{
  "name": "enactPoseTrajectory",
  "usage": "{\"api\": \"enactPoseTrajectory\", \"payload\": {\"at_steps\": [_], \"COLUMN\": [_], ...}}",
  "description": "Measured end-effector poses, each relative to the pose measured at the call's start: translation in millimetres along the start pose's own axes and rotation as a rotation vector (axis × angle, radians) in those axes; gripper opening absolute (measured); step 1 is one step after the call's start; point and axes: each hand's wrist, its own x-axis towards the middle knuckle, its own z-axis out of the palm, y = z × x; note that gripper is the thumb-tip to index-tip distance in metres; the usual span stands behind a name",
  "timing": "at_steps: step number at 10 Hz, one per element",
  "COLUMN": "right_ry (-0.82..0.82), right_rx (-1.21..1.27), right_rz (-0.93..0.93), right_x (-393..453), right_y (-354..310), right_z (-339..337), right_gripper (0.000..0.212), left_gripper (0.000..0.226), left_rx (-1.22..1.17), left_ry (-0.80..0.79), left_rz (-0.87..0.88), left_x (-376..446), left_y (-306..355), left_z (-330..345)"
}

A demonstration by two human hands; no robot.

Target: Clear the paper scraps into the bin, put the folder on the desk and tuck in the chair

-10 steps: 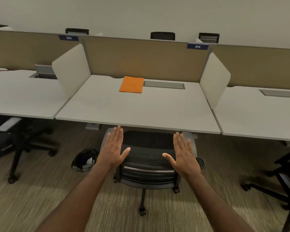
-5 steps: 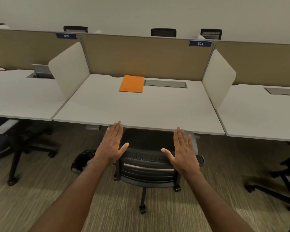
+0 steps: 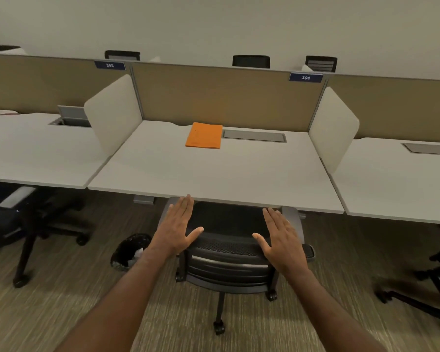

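Both hands, left hand (image 3: 175,228) and right hand (image 3: 282,238), are spread flat over the office chair (image 3: 229,252) back; beyond them an orange folder (image 3: 204,135) lies on the tabletop (image 3: 214,174).

Two bare forearms, no sleeves; left hand (image 3: 174,231), right hand (image 3: 282,243) ungloved, no rings.

Orange folder (image 3: 204,135) lies flat, closed, at back centre of white bench (image 3: 214,174). Black mesh chair (image 3: 229,250) upright, seat pushed under the bench's front edge. Black-lined bin (image 3: 128,251) on floor left of chair, pale paper scraps (image 3: 135,255) inside.
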Motion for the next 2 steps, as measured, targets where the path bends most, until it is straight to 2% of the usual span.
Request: {"api": "enactPoseTrajectory", "payload": {"at_steps": [2], "right_ry": [0.066], "right_rx": [-0.059], "right_rz": [-0.026], "right_x": [4.4], "right_y": [-7.7], "right_z": [-14.2], "right_gripper": [0.080], "left_gripper": [0.089], "left_rx": [0.051], "left_ry": [0.053], "left_rz": [-0.010], "left_x": [1.2], "left_y": [3.5], "left_z": [-10.3]}}
